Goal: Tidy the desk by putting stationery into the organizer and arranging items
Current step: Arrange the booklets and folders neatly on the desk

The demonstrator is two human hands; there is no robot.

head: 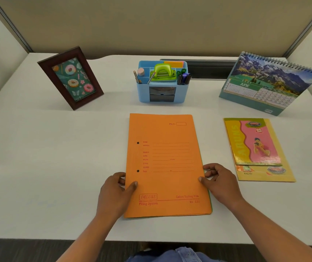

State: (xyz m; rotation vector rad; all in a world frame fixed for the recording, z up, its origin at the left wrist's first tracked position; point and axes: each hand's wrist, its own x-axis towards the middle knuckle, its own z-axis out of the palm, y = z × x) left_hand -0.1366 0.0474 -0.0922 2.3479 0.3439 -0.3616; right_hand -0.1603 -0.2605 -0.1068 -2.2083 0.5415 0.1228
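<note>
I am sitting at a white desk (47, 148) and I am holding an orange file folder (167, 165) that is lying flat in the middle, in front of me. My left hand (116, 191) is gripping the left edge of the folder near its lower corner, with the thumb lying on top of the cover and the other fingers curling at the edge. My right hand (221, 183) is gripping the right edge at about the same height, thumb on the cover, fingers bending beside the edge. A thin green edge is showing under the folder at its lower right corner, but I cannot tell what it belongs to.

Behind the folder, a blue organizer (162, 82) is standing near the back of the desk. A green hole punch (163, 72) is sitting in its middle part, pencils (136, 77) are leaning in the left compartment, dark markers (184, 78) are standing in the right one, and orange sticky notes (173, 63) are showing at the back.

To the left, a dark wooden picture frame (71, 77) with donuts is standing tilted. To the right, a spiral desk calendar (268, 82) is showing June. In front of the calendar, a smaller pink and yellow notebook (253, 142) is lying on a larger yellow notebook (276, 173), well apart from my right hand
</note>
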